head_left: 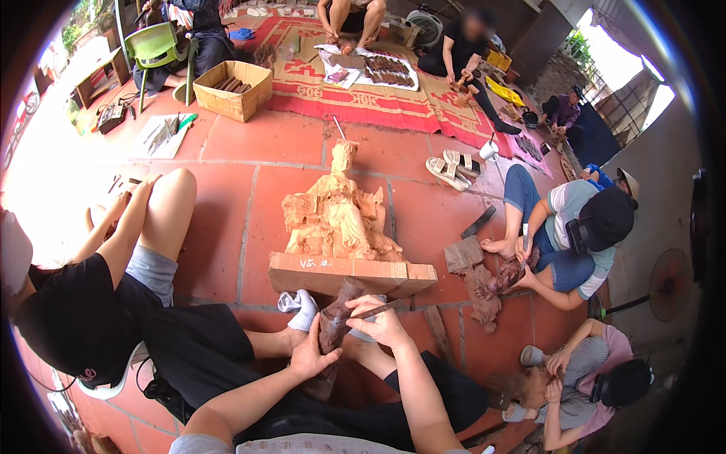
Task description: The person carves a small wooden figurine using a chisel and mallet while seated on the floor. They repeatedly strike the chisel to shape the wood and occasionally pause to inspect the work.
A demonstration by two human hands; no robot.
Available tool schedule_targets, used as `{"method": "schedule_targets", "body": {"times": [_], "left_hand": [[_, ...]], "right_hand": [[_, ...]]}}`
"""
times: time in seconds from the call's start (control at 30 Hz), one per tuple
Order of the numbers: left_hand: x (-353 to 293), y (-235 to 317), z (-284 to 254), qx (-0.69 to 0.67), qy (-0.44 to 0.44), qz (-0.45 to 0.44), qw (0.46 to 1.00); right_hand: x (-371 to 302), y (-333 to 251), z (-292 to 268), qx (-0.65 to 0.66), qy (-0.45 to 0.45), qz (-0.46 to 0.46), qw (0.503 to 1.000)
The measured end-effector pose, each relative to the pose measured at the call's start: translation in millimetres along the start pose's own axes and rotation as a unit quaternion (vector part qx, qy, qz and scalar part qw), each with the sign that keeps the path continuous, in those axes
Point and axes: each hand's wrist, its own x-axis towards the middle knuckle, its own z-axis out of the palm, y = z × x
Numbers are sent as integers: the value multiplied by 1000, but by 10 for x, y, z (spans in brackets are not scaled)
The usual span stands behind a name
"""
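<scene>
Red tiles are exposed left of one statue; nearer, one dark carving is held by the left hand, one tool by the right hand.

Daylight pours in from the left, bleaching part of the tiled floor white; openings at upper right glare too. Soft shadow lies beside the left-hand neighbour's knee. The dark wood piece is fairly crisp, a far head blurred. Straight edges bow toward the black margins.
</scene>
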Motion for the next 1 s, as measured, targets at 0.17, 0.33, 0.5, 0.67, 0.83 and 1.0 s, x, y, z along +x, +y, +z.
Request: {"method": "schedule_targets", "body": {"times": [0.17, 0.33, 0.5, 0.67, 0.83, 1.0], "left_hand": [[-20, 91, -60, 17, -24, -33, 999], [-21, 48, 5, 7, 2, 2, 1000], [-18, 23, -4, 17, -23, -22, 999], [-8, -27, 16, 10, 8, 6, 1000], [-2, -35, 42, 21, 9, 15, 1000], [10, -35, 25, -2, 10, 16, 1000]], "right_hand": [[-102, -48, 99, 21, 32, 14, 999], [-35, 22, 17, 40, 27, 31, 998], [-180, -13, 141, 12, 47, -3, 999], [-71, -92, 75, 52, 29, 66, 996], [-178, -55, 136, 24, 70, 6, 997], [-58, -53, 130, 66, 55, 65, 994]]}}
